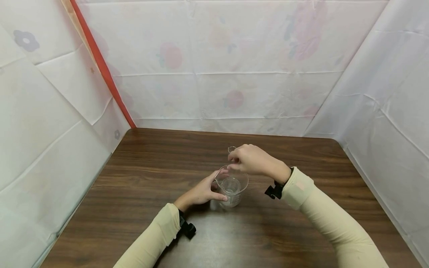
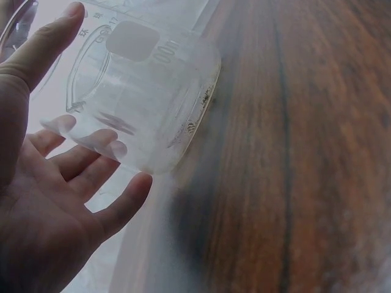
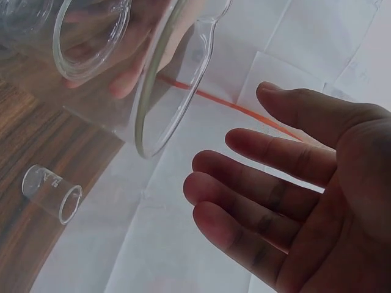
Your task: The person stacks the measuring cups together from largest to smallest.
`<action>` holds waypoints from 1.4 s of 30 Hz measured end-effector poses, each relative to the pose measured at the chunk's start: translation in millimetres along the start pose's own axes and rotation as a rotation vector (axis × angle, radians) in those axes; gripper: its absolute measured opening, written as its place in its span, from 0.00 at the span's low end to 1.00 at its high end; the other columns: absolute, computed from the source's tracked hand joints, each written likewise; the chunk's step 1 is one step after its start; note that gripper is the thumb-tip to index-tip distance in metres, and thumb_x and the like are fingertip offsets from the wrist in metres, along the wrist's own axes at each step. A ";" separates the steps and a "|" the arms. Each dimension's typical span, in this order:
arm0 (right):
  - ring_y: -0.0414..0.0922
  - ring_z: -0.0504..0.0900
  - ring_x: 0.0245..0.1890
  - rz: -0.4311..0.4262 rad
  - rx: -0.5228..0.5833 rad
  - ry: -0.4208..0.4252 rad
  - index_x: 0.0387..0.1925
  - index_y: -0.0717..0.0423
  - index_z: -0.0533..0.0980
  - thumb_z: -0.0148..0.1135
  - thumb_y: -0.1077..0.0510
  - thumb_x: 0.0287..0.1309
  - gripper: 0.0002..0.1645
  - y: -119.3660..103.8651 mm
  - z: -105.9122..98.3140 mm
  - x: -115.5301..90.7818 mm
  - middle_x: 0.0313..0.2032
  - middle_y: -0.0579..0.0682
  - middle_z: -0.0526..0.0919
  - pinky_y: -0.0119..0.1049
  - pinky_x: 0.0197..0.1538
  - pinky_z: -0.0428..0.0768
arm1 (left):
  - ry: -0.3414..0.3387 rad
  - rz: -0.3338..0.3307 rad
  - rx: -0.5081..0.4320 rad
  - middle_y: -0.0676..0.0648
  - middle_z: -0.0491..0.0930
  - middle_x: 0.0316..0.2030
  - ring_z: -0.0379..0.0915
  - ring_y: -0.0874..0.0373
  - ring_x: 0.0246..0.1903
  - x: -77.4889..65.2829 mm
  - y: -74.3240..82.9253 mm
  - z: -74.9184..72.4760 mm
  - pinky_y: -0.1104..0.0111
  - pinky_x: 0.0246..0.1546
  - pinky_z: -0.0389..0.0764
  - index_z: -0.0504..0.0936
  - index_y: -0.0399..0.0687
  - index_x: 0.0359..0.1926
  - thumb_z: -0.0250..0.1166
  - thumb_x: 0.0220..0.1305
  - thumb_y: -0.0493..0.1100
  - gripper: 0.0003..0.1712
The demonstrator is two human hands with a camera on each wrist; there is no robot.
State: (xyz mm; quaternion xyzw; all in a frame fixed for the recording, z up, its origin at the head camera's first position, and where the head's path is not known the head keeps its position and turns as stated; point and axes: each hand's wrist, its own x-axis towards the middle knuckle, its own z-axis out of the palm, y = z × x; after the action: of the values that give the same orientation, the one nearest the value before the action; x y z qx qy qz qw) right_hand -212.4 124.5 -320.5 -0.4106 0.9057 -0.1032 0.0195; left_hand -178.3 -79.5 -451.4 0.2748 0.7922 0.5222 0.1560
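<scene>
A large clear glass beaker (image 1: 236,201) stands on the brown table, with a smaller glass beaker (image 1: 231,184) inside it. My left hand (image 1: 202,190) holds the large beaker from the left, thumb on the near side and fingers around the far side. In the left wrist view, white markings show on the large beaker's wall (image 2: 183,79). My right hand (image 1: 253,160) hovers by the rim with loosely bent fingers; the right wrist view shows nothing between them. Another small beaker (image 1: 231,149) stands farther back, partly hidden by the right hand in the head view.
The wood-grain table (image 1: 161,160) has white patterned cloth (image 1: 207,93) hanging behind it and along both sides. A red strip (image 1: 104,69) runs down the back left corner. Each wrist carries a black camera mount (image 1: 275,190).
</scene>
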 end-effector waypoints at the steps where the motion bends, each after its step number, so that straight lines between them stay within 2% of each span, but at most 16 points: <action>1: 0.37 0.82 0.30 0.003 -0.001 -0.002 0.39 0.53 0.84 0.66 0.52 0.60 0.10 0.3 -0.3 0.1 0.32 0.44 0.87 0.35 0.37 0.81 | 0.002 -0.003 0.002 0.41 0.60 0.72 0.60 0.45 0.69 1.4 -5.0 0.6 0.51 0.59 0.72 0.53 0.43 0.74 0.74 0.54 0.38 0.52; 5: 0.36 0.81 0.29 0.015 -0.001 -0.002 0.39 0.52 0.84 0.66 0.51 0.60 0.11 1.1 -1.7 0.3 0.32 0.44 0.86 0.35 0.37 0.80 | 0.005 0.001 -0.005 0.45 0.61 0.72 0.61 0.47 0.69 3.2 -13.6 0.4 0.52 0.59 0.73 0.54 0.47 0.74 0.75 0.53 0.40 0.53; 12: 0.34 0.79 0.28 0.025 0.004 0.012 0.38 0.50 0.84 0.64 0.51 0.62 0.09 3.2 -2.6 0.8 0.30 0.41 0.85 0.34 0.36 0.79 | 0.004 0.002 -0.006 0.49 0.62 0.71 0.62 0.51 0.68 2.0 -14.0 -1.0 0.56 0.59 0.74 0.55 0.49 0.74 0.75 0.54 0.44 0.51; 19: 0.32 0.77 0.25 0.032 0.022 0.013 0.36 0.48 0.83 0.63 0.51 0.63 0.07 6.5 -2.7 2.0 0.27 0.39 0.84 0.33 0.34 0.77 | 0.008 0.001 -0.001 0.47 0.63 0.70 0.64 0.50 0.66 2.4 -13.9 -0.6 0.57 0.58 0.74 0.56 0.46 0.73 0.76 0.53 0.46 0.51; 25: 0.32 0.80 0.27 0.010 0.004 0.033 0.38 0.49 0.84 0.63 0.52 0.62 0.08 10.0 -3.2 3.2 0.30 0.40 0.86 0.33 0.35 0.79 | 0.014 -0.004 0.002 0.47 0.64 0.70 0.66 0.50 0.65 2.2 -13.3 -0.3 0.57 0.57 0.74 0.57 0.47 0.73 0.76 0.52 0.45 0.51; 36: 0.32 0.76 0.23 0.008 0.018 0.066 0.37 0.52 0.84 0.64 0.52 0.61 0.09 13.1 -3.9 3.6 0.26 0.41 0.84 0.31 0.30 0.76 | 0.012 -0.005 -0.003 0.48 0.63 0.70 0.65 0.50 0.65 1.8 -14.1 -0.7 0.56 0.58 0.74 0.55 0.46 0.74 0.76 0.52 0.45 0.53; 42: 0.34 0.77 0.24 0.033 0.029 0.090 0.37 0.52 0.85 0.64 0.52 0.61 0.10 13.9 -3.2 4.3 0.27 0.42 0.84 0.32 0.32 0.77 | 0.012 0.004 -0.008 0.47 0.64 0.70 0.68 0.49 0.63 1.1 -15.0 -0.6 0.57 0.58 0.74 0.55 0.49 0.74 0.75 0.53 0.46 0.52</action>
State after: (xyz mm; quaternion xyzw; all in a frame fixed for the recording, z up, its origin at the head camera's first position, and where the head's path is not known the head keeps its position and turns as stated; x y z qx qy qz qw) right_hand -225.9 130.7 -320.0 -0.3903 0.9108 -0.1343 -0.0136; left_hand -183.6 -83.9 -464.8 0.2728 0.7904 0.5272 0.1512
